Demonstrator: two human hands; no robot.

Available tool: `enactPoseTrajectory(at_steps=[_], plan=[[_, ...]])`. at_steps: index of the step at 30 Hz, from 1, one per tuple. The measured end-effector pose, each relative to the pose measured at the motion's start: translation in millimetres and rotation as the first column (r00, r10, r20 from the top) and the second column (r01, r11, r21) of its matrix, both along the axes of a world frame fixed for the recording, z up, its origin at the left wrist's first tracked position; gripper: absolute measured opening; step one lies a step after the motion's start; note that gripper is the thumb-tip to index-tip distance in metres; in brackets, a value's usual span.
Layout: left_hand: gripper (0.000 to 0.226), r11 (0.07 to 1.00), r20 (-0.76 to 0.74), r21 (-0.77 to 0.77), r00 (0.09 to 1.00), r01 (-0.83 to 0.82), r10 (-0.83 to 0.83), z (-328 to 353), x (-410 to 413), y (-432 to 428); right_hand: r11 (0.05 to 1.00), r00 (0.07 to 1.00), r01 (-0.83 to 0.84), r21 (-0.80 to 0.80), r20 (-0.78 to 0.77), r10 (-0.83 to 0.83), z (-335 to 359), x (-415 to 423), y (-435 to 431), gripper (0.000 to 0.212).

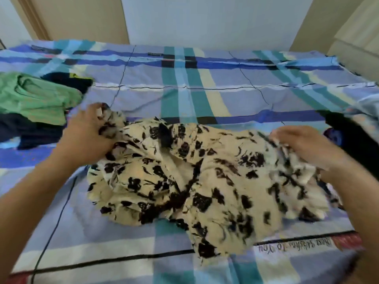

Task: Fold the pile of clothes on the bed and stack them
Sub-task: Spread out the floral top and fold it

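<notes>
A cream garment with black flower print [205, 177] lies crumpled in the middle of the bed, near the front edge. My left hand [90, 130] grips its upper left corner, fingers closed in the cloth. My right hand [303, 144] pinches the fabric at its upper right edge. A pile of clothes sits at the left: a green garment [34, 97] on top of dark navy pieces [30, 134].
The bed is covered by a blue, teal and cream plaid sheet [205, 78]. Dark and pale clothing [356, 136] lies at the right edge. A pale wall and beige wardrobe panels stand behind the bed.
</notes>
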State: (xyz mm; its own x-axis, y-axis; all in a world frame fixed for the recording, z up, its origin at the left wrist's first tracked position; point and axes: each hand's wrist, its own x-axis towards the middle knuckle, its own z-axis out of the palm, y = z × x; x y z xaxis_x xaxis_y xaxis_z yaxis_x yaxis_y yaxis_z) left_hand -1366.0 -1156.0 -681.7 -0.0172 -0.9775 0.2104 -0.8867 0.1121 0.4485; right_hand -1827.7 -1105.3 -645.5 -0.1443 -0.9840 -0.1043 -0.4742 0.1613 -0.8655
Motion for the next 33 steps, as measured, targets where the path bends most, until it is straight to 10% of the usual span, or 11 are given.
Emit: enactPoseTrajectory(at_steps=[5,7,10,13,20,27,30,33], plan=[[0.096,0.94,0.133,0.144,0.936,0.308,-0.327,3.8,-48.3,27.7,0.919,0.94,0.034,-0.392,-0.299,-0.162,-8.5,29.0,25.0,0.028],[0.098,0.916,0.064,0.196,0.927,0.351,-0.369,-3.5,-58.5,33.3,0.895,0.957,-0.194,-0.402,-0.278,0.083,5.4,61.4,45.0,0.04],[0.104,0.909,-0.045,0.171,0.925,0.38,-0.378,-7.9,-69.0,36.6,0.687,0.585,-0.727,0.018,-0.508,0.632,2.2,106.7,73.9,0.092],[0.101,0.898,-0.088,0.193,0.919,0.395,-0.385,-1.1,-67.1,36.8,0.632,0.304,-0.757,0.165,-0.767,0.565,-26.0,117.3,74.6,0.092],[0.064,0.757,-0.028,0.449,0.855,0.473,-0.518,22.5,-56.0,49.1,0.833,0.809,-0.538,-0.13,-0.359,0.466,1.7,61.9,49.5,0.025],[0.024,0.357,-0.285,0.679,0.679,0.641,-0.677,47.3,-76.9,77.3,0.923,0.955,-0.276,-0.269,-0.189,0.231,-6.0,20.8,29.7,0.022],[0.036,0.542,-0.264,0.482,0.704,0.689,-0.659,42.7,-78.4,79.4,0.923,0.964,-0.255,-0.287,-0.15,0.22,-11.5,25.4,26.6,0.022],[0.015,0.806,-0.117,-0.032,0.799,0.591,-0.59,30.2,-85.7,77.7,0.919,0.948,-0.312,-0.243,-0.14,0.285,-14.5,28.4,27.5,0.028]])
